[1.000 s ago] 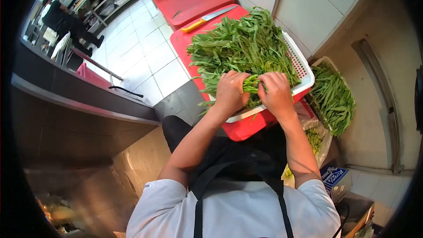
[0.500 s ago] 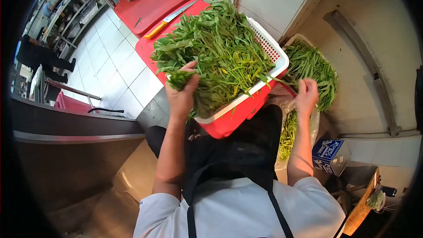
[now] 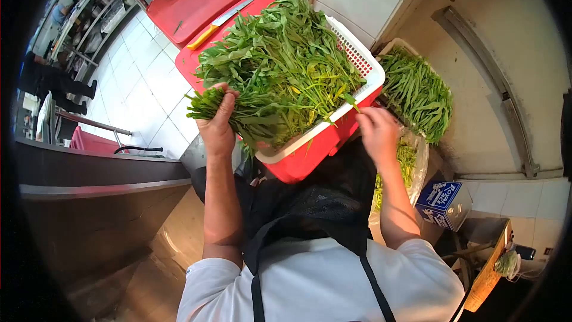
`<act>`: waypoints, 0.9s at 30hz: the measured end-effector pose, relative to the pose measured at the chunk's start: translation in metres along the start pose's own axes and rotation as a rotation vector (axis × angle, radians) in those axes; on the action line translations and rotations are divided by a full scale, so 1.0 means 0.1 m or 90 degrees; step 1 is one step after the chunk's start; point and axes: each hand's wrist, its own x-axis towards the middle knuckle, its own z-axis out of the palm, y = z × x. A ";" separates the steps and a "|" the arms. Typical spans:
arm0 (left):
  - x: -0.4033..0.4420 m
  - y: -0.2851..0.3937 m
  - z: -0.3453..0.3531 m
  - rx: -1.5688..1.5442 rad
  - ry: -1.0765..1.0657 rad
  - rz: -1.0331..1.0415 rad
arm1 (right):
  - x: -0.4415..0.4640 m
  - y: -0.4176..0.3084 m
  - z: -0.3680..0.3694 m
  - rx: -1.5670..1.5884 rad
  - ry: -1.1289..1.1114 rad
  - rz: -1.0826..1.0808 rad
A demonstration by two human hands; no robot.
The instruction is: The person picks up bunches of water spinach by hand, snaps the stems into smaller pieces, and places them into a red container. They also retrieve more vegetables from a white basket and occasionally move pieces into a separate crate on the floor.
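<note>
A white plastic basket point(image 3: 359, 53) on a red lid holds a heap of leafy greens point(image 3: 280, 53) that look like water spinach. My left hand point(image 3: 219, 122) is closed around a bunch of these greens point(image 3: 205, 102) at the basket's near left side, cut stem ends pointing left. Beyond the near right corner, my right hand point(image 3: 378, 134) is slightly blurred, its fingers pinched together. A short leafy stem point(image 3: 351, 102) reaches from the basket rim to its fingertips.
A yellow-handled knife point(image 3: 220, 21) lies on the red surface behind the basket. More greens fill a second basket point(image 3: 417, 92) at right. Below it are a plastic bag of stems point(image 3: 405, 164) and a blue tin point(image 3: 444, 203). A person in dark clothes point(image 3: 53, 83) stands far left.
My left hand has moved left with its bunch and turned it, so the stem ends point left. My right hand has come left, closer to the basket corner.
</note>
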 end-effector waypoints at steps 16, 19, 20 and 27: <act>0.03 0.66 0.03 0.500 -0.193 0.209 | 0.55 -0.92 0.72 0.152 -0.153 -0.191; 0.00 0.47 0.36 0.568 -0.296 0.268 | 0.59 -1.00 0.53 0.170 -0.141 -0.216; -0.01 0.40 0.42 0.586 -0.330 0.297 | 0.59 -1.02 0.47 0.161 -0.134 -0.224; -0.04 0.15 0.55 0.637 -0.363 0.385 | 0.57 -0.97 0.42 0.124 -0.066 -0.292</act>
